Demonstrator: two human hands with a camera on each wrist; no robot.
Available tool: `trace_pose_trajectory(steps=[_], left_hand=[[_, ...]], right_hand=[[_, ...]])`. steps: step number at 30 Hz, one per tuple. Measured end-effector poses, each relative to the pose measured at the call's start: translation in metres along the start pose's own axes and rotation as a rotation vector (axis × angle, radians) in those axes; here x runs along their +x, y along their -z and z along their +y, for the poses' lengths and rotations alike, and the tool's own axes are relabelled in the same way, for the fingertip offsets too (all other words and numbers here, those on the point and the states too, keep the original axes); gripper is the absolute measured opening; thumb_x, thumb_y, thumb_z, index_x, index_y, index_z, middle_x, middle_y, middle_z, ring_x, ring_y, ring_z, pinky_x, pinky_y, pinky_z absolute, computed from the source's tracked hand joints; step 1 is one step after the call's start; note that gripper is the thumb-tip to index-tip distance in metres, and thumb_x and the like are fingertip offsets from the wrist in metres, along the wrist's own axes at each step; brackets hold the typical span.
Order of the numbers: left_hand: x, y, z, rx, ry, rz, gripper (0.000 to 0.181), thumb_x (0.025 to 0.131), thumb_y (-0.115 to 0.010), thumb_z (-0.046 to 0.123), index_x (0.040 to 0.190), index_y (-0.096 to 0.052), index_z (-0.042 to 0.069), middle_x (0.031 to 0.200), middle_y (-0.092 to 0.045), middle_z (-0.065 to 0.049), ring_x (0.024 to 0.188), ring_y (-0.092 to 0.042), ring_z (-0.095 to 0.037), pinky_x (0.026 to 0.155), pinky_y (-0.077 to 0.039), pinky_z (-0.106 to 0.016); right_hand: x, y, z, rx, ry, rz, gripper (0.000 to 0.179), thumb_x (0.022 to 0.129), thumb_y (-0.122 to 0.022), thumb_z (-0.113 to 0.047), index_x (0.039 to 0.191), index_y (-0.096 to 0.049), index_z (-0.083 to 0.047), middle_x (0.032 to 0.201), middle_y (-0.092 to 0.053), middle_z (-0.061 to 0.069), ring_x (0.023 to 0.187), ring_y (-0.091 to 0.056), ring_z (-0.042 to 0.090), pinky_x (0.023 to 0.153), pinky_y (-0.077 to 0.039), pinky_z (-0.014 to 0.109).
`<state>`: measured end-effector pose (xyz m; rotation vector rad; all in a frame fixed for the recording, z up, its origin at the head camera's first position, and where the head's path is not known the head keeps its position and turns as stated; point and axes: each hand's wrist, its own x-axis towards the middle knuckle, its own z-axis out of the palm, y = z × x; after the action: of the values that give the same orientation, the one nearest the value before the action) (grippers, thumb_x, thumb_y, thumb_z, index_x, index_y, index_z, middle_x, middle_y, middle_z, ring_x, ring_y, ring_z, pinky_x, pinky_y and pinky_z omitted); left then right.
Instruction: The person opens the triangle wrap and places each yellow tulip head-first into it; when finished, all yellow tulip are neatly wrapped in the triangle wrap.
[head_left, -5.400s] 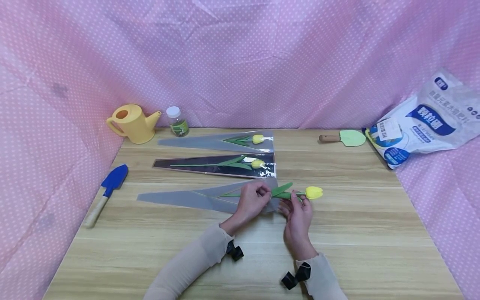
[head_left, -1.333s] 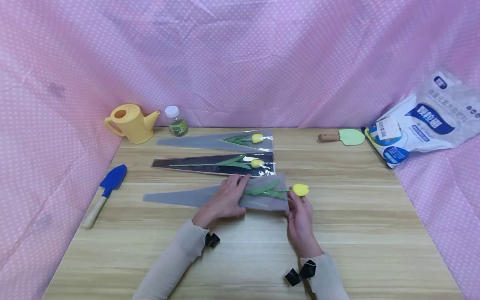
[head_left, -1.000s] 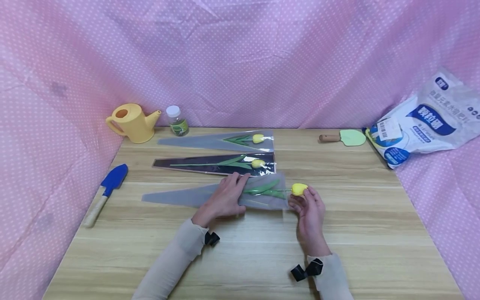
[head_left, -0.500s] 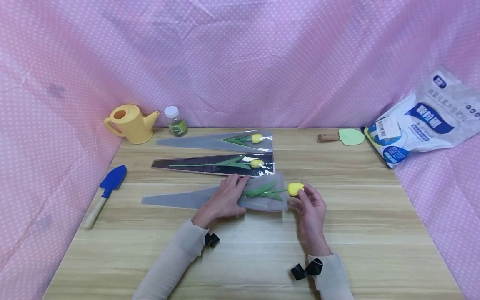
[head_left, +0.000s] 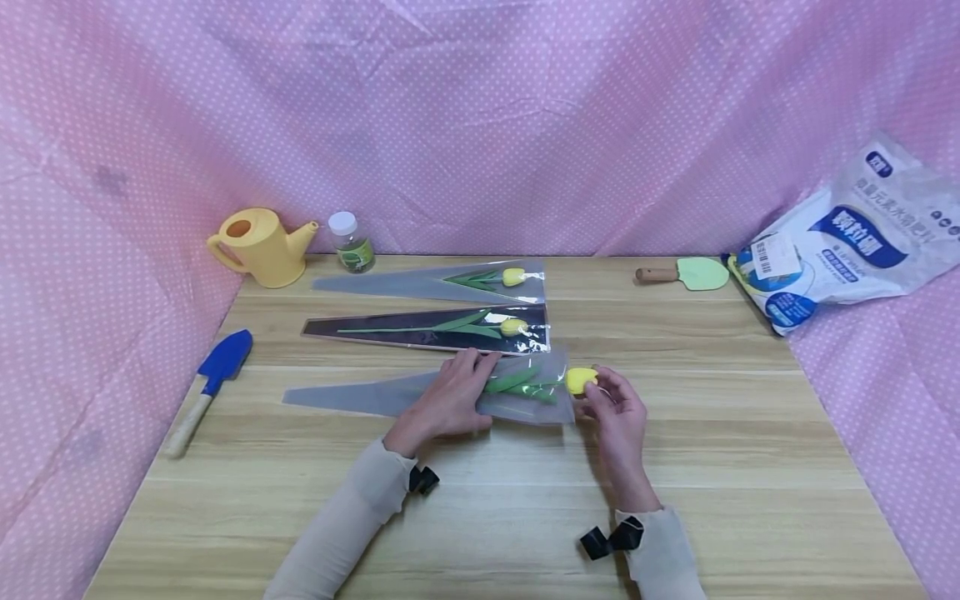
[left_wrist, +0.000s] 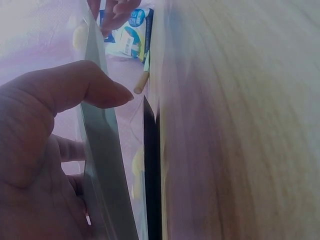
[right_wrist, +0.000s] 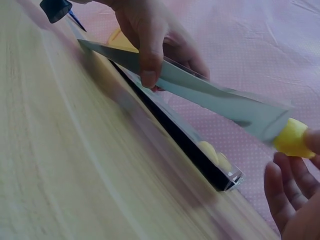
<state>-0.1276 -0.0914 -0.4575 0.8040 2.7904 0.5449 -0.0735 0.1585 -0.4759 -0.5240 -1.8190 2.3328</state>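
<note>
My left hand (head_left: 450, 392) grips a translucent grey, tapered flower sleeve (head_left: 341, 394) across its middle, thumb on the near side and fingers on the far side. In the right wrist view the sleeve (right_wrist: 215, 100) is raised off the table and tilted. Inside it lie the green leaves (head_left: 513, 380) and stem of a yellow tulip (head_left: 581, 381). The tulip's bloom sits right at the sleeve's wide mouth, just outside it. My right hand (head_left: 618, 417) pinches the bloom between thumb and fingers. The lower stem is hidden behind my left hand.
Behind lie a black sleeve (head_left: 375, 327) and another grey sleeve (head_left: 375, 284), each with a yellow tulip. A yellow watering can (head_left: 266, 250), a jar (head_left: 352, 243) and a blue trowel (head_left: 225, 360) stand left. A green trowel (head_left: 701, 273) and a white bag (head_left: 840, 250) are at right.
My right hand has gone from the stem to the bloom and moved left with it, so the tulip sits deeper in the sleeve. My left hand shifted left from the mouth earlier, then stayed.
</note>
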Motion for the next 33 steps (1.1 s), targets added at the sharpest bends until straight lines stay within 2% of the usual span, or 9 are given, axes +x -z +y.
trace_pose_trajectory(steps=[3, 10, 18, 23, 27, 33], left_hand=[[-0.0001, 0.0003, 0.0002, -0.002, 0.007, -0.002, 0.099, 0.074, -0.083, 0.028, 0.156, -0.030, 0.015, 0.115, -0.042, -0.003, 0.099, -0.036, -0.017, 0.087, -0.036, -0.031], [0.0000, 0.0003, 0.0008, 0.005, 0.005, -0.004, 0.098, 0.074, -0.083, 0.030, 0.156, -0.031, 0.016, 0.118, -0.043, -0.003, 0.101, -0.037, -0.018, 0.089, -0.038, -0.032], [-0.0005, 0.0013, 0.0006, -0.004, 0.002, 0.008, 0.097, 0.074, -0.083, 0.029, 0.156, -0.032, 0.016, 0.118, -0.043, -0.003, 0.102, -0.037, -0.018, 0.089, -0.037, -0.032], [-0.0004, 0.0021, 0.0001, -0.002, 0.001, 0.013, 0.097, 0.074, -0.083, 0.029, 0.156, -0.032, 0.015, 0.116, -0.043, -0.003, 0.103, -0.037, -0.019, 0.092, -0.038, -0.034], [-0.0003, 0.0026, -0.0003, -0.008, 0.013, 0.011, 0.098, 0.074, -0.083, 0.028, 0.156, -0.031, 0.014, 0.118, -0.044, -0.003, 0.104, -0.038, -0.020, 0.093, -0.038, -0.035], [0.0006, 0.0031, -0.0010, -0.001, 0.012, 0.018, 0.098, 0.074, -0.082, 0.029, 0.156, -0.032, 0.013, 0.115, -0.044, -0.004, 0.102, -0.038, -0.020, 0.090, -0.037, -0.034]], right_hand=[[-0.0003, 0.0006, 0.0000, -0.010, 0.019, -0.027, 0.027, 0.093, -0.066, -0.003, 0.120, -0.064, -0.008, 0.104, -0.068, -0.007, 0.084, -0.069, 0.005, 0.072, -0.059, 0.021], [-0.0001, -0.0003, 0.0005, -0.073, 0.030, -0.015, 0.019, 0.093, -0.067, -0.003, 0.110, -0.065, -0.010, 0.092, -0.066, -0.009, 0.075, -0.065, 0.006, 0.065, -0.057, 0.021], [-0.0009, -0.0021, 0.0025, -0.105, 0.065, -0.042, 0.021, 0.090, -0.068, 0.003, 0.109, -0.058, -0.001, 0.094, -0.069, -0.010, 0.080, -0.068, 0.004, 0.068, -0.059, 0.021], [-0.0014, -0.0018, 0.0058, -0.209, 0.100, -0.083, 0.020, 0.098, -0.061, -0.007, 0.113, -0.058, 0.006, 0.096, -0.066, -0.013, 0.082, -0.065, 0.002, 0.072, -0.057, 0.019], [-0.0026, -0.0011, 0.0071, -0.294, 0.117, -0.144, 0.033, 0.105, -0.050, -0.023, 0.122, -0.059, 0.004, 0.109, -0.063, -0.016, 0.093, -0.064, -0.001, 0.082, -0.054, 0.016], [-0.0058, -0.0023, 0.0078, -0.313, 0.132, -0.243, 0.041, 0.107, -0.045, -0.027, 0.127, -0.059, 0.005, 0.134, -0.054, -0.002, 0.123, -0.049, 0.000, 0.098, -0.044, 0.012]])
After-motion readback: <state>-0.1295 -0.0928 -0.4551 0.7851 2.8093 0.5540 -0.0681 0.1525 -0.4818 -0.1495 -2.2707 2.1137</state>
